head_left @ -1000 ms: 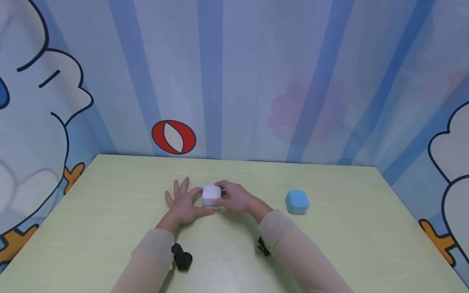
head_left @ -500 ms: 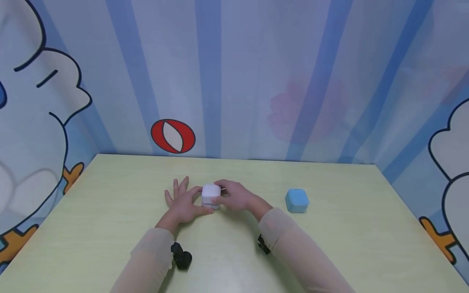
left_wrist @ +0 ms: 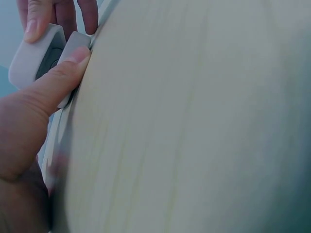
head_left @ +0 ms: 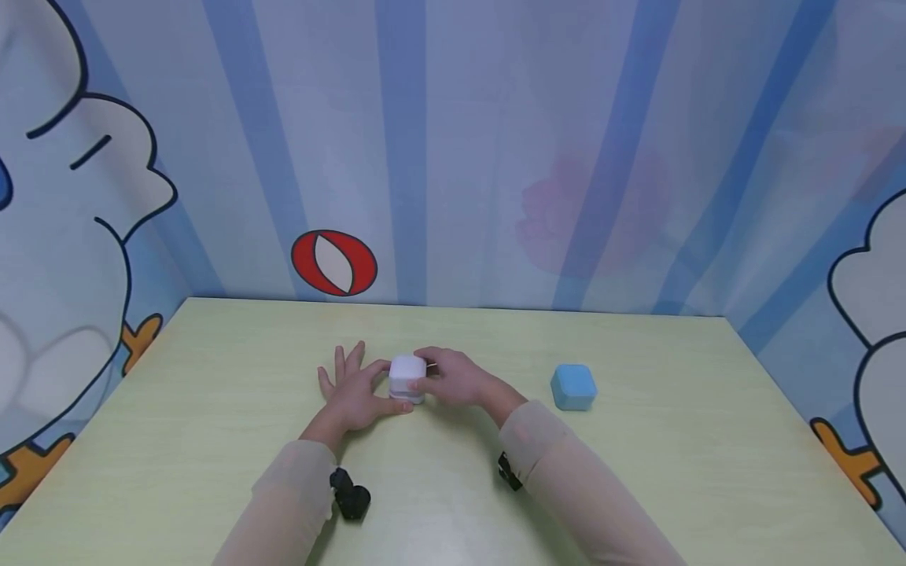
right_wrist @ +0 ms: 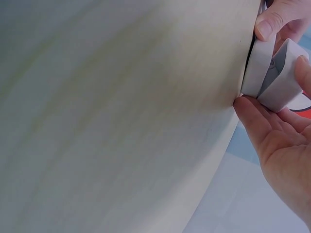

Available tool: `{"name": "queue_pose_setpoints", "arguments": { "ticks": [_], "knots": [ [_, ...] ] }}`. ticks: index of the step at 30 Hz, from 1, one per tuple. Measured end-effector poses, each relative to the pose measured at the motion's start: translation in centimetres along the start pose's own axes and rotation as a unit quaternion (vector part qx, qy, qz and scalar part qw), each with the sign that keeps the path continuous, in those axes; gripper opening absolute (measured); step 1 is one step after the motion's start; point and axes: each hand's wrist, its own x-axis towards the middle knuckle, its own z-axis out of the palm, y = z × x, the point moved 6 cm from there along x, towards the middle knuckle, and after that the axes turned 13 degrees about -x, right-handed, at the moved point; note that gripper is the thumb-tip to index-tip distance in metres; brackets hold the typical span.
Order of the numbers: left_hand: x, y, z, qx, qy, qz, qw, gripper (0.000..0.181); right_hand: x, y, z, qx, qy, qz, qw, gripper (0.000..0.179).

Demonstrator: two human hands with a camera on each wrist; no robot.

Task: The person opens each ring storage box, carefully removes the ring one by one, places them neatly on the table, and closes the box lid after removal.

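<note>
A small white hinged box with rounded corners stands on the table between my two hands. My left hand holds its lower part from the left, thumb along the front and forefinger behind, other fingers spread. From the right, my right hand pinches the upper part, the lid. In the left wrist view the lid is tilted away from the base, and a dark grey inside shows in the gap. The right wrist view shows the same gap between lid and base. The contents cannot be made out.
A light blue box with rounded corners sits to the right of my right hand. The pale wooden table ends at a blue striped backdrop with cartoon prints. Black wrist devices hang under both sleeves.
</note>
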Motion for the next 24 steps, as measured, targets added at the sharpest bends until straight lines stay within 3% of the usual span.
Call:
{"name": "queue_pose_setpoints", "arguments": {
  "ticks": [24],
  "knots": [
    [-0.21,0.26,-0.04,0.009,0.000,-0.004,1.0000,0.072,-0.08,-0.18,-0.13,0.018,0.002,0.000,0.9998,0.053]
  ]
}}
